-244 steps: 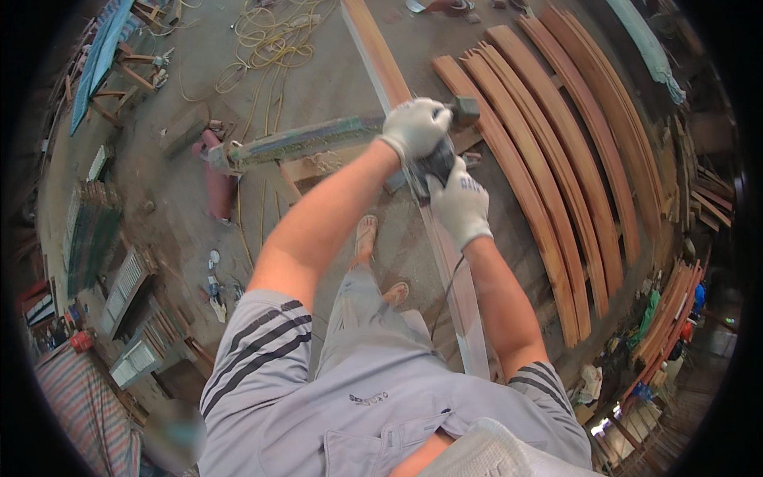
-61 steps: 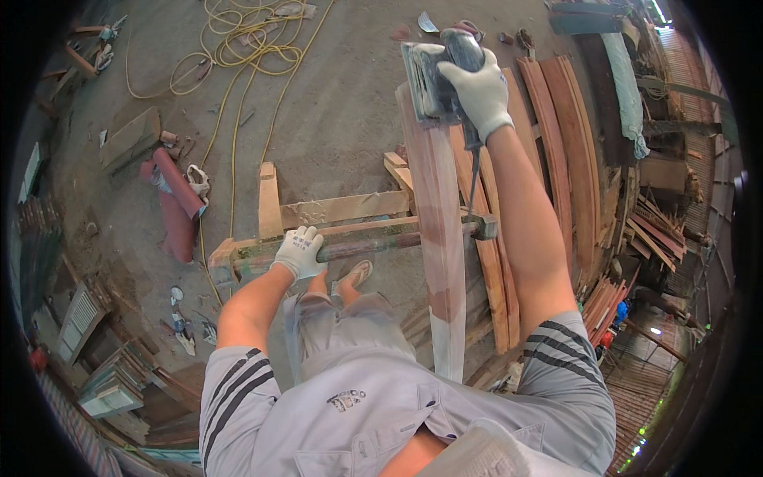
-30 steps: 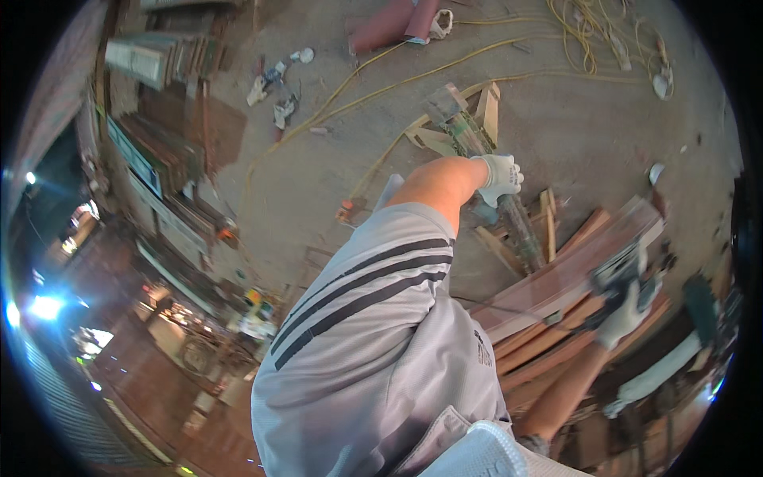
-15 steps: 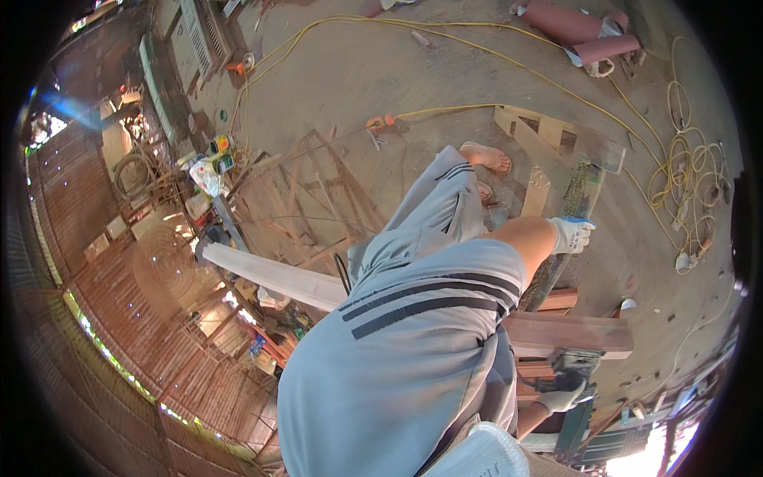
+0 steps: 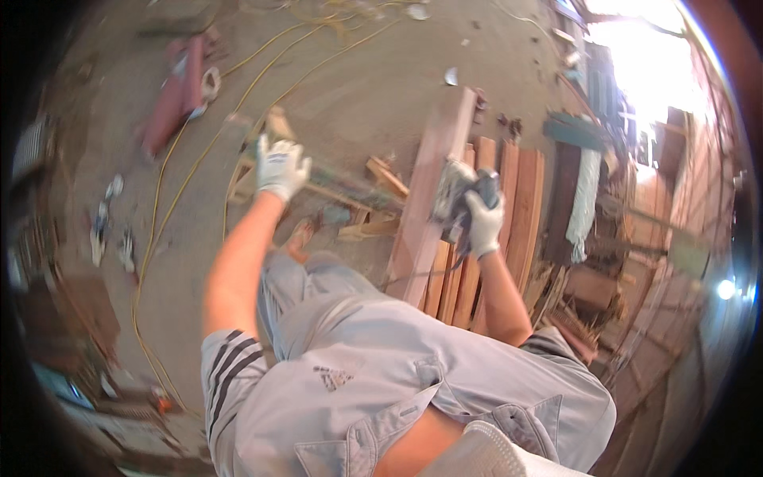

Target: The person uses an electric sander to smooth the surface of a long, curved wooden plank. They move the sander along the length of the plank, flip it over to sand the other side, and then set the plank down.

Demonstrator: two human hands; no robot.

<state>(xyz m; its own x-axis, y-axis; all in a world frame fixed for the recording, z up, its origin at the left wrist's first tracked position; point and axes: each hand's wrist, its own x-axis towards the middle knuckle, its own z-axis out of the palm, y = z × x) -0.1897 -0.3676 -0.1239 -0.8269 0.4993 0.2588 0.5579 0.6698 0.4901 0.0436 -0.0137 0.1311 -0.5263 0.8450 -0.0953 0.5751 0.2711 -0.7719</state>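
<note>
My right hand (image 5: 486,222), in a pale work glove, is wrapped round a dark, boxy handheld power sander (image 5: 457,195). The sander is at the right side of a long reddish-brown wooden beam (image 5: 429,171); blur hides whether it touches the wood. My left hand (image 5: 282,167), gloved too, is raised with its fingers apart and nothing in it. Beneath and beside it is a light wooden trestle frame (image 5: 241,181), partly hidden by the hand.
Several reddish planks (image 5: 520,207) lie side by side right of the beam. Yellow cords (image 5: 208,147) run over the floor at left, near a dull red roll (image 5: 176,95). One bare foot (image 5: 300,237) shows by the trestle. Dark boards and a pale plastic-wrapped piece (image 5: 586,203) stand at right.
My view has swung to the right, so the beam and planks now stand near the middle. My left hand has come off the trestle's edge and opened. The sander stays in my right hand.
</note>
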